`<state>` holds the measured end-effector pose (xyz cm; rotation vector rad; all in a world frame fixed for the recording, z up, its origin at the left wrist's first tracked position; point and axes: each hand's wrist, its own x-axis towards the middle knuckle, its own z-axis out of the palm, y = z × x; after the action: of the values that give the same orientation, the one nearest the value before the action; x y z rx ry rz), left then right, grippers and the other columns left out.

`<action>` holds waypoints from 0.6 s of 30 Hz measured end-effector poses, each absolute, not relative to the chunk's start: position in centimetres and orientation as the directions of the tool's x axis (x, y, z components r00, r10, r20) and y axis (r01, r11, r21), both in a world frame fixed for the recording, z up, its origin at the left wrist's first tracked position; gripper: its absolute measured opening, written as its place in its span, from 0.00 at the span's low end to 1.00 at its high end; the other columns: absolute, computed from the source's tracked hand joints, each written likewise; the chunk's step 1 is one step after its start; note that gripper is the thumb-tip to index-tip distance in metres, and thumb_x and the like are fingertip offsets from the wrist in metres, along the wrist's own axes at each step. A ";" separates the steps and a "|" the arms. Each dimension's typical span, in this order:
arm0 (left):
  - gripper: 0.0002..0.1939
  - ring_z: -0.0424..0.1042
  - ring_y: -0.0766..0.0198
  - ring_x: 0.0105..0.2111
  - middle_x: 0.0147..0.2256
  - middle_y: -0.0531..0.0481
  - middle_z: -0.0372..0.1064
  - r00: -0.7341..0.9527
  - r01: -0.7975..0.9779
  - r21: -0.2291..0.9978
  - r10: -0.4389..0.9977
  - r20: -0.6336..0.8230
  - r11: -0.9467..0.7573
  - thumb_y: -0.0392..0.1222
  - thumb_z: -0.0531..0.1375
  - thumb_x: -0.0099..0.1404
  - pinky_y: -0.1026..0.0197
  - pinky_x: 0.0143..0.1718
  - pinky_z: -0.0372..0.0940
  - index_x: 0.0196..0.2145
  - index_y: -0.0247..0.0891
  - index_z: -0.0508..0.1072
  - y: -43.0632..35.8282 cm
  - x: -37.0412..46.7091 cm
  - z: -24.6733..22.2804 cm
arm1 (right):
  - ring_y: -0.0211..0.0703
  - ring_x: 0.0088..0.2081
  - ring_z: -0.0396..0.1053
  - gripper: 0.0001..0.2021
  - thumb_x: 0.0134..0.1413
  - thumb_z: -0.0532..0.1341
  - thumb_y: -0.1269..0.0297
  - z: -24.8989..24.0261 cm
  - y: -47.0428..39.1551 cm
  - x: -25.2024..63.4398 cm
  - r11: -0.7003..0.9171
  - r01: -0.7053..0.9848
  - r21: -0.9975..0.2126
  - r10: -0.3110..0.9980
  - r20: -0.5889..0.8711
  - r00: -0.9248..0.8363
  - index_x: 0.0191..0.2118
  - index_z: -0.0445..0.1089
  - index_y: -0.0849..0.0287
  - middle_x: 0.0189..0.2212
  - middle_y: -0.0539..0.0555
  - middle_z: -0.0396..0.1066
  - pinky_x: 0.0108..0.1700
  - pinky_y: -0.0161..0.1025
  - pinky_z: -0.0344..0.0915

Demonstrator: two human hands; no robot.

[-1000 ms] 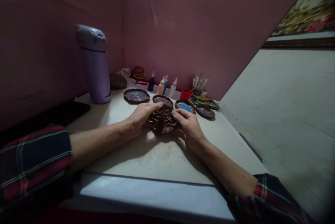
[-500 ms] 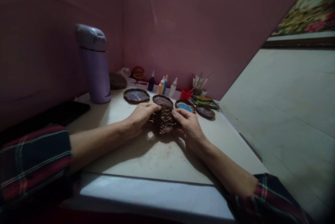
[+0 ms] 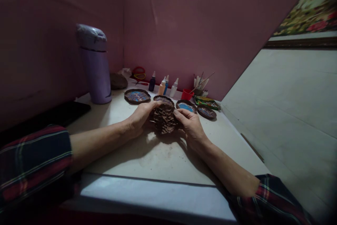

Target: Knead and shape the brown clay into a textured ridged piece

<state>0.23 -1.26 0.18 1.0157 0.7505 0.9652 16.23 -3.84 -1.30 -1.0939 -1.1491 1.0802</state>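
Between my two hands, over the middle of the white table, is a dark brown clay piece (image 3: 165, 119) with a rough, rippled surface. My left hand (image 3: 142, 117) is closed on its left side, the thumb lying along the upper edge. On the right edge, my right hand (image 3: 190, 124) pinches it between thumb and fingers. Just behind the piece is a round brown clay dish (image 3: 163, 99), partly hidden by it. A small pale lump (image 3: 151, 136) lies on the table below my left hand.
Brown dishes with blue paint, one at left (image 3: 137, 96) and one at right (image 3: 186, 106), lie behind my hands. Several paint bottles (image 3: 162, 86), a red cup (image 3: 187, 94) and scissors (image 3: 139, 74) stand or lie farther back. A tall purple flask (image 3: 96, 70) is at left.
The rippled clay piece has turned slightly, and my left thumb has shifted a little left along its upper edge. My right hand has barely moved.
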 end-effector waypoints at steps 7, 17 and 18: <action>0.14 0.68 0.62 0.24 0.28 0.46 0.70 0.356 -0.279 0.944 0.932 -0.071 0.178 0.46 0.61 0.53 0.59 0.24 0.66 0.33 0.33 0.73 -1.0 0.3 -0.1 | 0.37 0.23 0.64 0.15 0.40 0.66 0.51 -1.4 -3.9 16.3 0.146 -0.049 -0.988 0.987 0.142 0.076 0.29 0.71 0.59 0.23 0.49 0.69 0.23 0.34 0.63; 0.04 0.65 0.65 0.20 0.22 0.50 0.65 0.338 -0.303 0.932 0.937 -0.089 0.198 0.37 0.59 0.49 0.61 0.22 0.64 0.25 0.34 0.68 -0.9 0.4 -0.3 | 0.37 0.24 0.65 0.15 0.40 0.67 0.52 -1.4 -3.8 16.3 0.167 -0.019 -0.986 0.982 0.164 0.090 0.28 0.72 0.59 0.22 0.49 0.70 0.28 0.36 0.64; 0.04 0.65 0.65 0.20 0.22 0.51 0.65 0.340 -0.306 0.931 0.937 -0.087 0.197 0.37 0.59 0.49 0.61 0.21 0.64 0.25 0.34 0.68 -1.0 0.4 -0.2 | 0.37 0.23 0.65 0.15 0.40 0.67 0.52 -1.4 -3.8 16.3 0.167 -0.020 -0.986 0.982 0.165 0.090 0.28 0.72 0.59 0.22 0.49 0.70 0.28 0.36 0.64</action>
<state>0.40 -1.00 -0.21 0.9941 0.7948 1.0113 16.28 -3.81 -1.39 -1.1073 -1.1992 1.0351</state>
